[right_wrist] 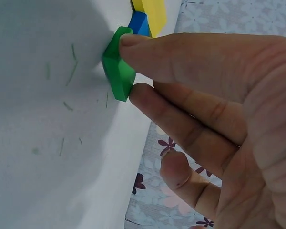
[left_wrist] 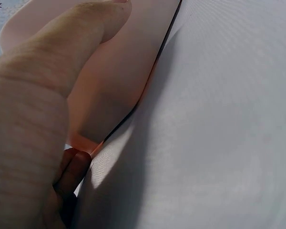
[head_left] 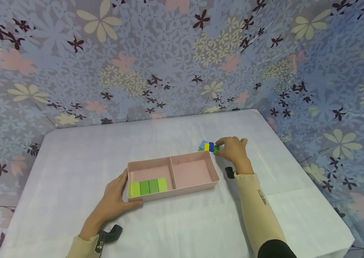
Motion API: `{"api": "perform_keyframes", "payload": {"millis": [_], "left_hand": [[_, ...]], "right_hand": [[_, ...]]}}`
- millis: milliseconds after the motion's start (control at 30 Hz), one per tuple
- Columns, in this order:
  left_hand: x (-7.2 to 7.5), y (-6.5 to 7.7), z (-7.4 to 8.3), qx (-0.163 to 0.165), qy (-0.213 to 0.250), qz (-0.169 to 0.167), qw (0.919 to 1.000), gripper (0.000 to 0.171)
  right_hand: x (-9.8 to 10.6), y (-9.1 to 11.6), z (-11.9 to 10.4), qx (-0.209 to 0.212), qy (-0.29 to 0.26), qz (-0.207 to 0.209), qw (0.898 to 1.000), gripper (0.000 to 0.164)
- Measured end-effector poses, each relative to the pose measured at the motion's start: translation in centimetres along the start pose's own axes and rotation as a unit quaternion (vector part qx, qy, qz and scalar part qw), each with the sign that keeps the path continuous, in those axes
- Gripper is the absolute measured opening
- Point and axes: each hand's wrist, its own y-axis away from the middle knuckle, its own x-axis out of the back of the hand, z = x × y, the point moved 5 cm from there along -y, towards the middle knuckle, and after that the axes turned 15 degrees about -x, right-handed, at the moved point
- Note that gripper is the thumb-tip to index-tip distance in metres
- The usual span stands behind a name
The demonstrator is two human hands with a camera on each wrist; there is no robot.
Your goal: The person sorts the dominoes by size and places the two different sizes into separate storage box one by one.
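Note:
A pink two-compartment box [head_left: 193,172] lies on the table, held at its left end by my left hand [head_left: 113,199]. The thumb runs along the front wall and the fingers reach round the end. Several light and mid-green blocks [head_left: 149,186] stand in a row in the left compartment. Beyond the box's far right corner, my right hand [head_left: 233,149] pinches a dark green block [right_wrist: 118,67] between thumb and fingers. Against that block are a dark blue block [head_left: 211,147] and a yellow block [head_left: 206,146]; a light blue block [head_left: 202,144] sits just left.
A white cloth covers the table [head_left: 185,229]. Flowered fabric [head_left: 169,64] hangs behind it and along the right side. Small green marks [right_wrist: 71,71] show on the cloth in the right wrist view. The box's right compartment has a bare floor.

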Motion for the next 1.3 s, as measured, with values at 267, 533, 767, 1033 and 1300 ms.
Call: {"api": "perform_keyframes", "payload": {"millis": [267,533,767,1033,1300], "left_hand": [[-0.1,0.01,-0.02,0.007,0.002,-0.002,1.0,0.127],[-0.07,0.06,0.07,0.007,0.006,0.0,1.0,0.128],[-0.04,0.05,0.13,0.009,0.007,0.001,0.9999,0.128],[-0.21,0.19,0.08,0.009,0.003,0.003,0.9999,0.127],[0.04,0.08,0.29,-0.003,0.0,0.009,1.0,0.127]], "right_hand": [[-0.36,-0.18,0.15,-0.012,0.015,0.001,1.0,0.039],[-0.71,-0.32,0.21,-0.015,0.021,0.002,1.0,0.04],[-0.6,-0.3,0.28,-0.01,0.013,0.015,1.0,0.042],[-0.78,-0.42,0.55,-0.012,0.012,0.017,1.0,0.042],[-0.81,-0.48,0.56,-0.01,0.008,0.015,1.0,0.041]]}}
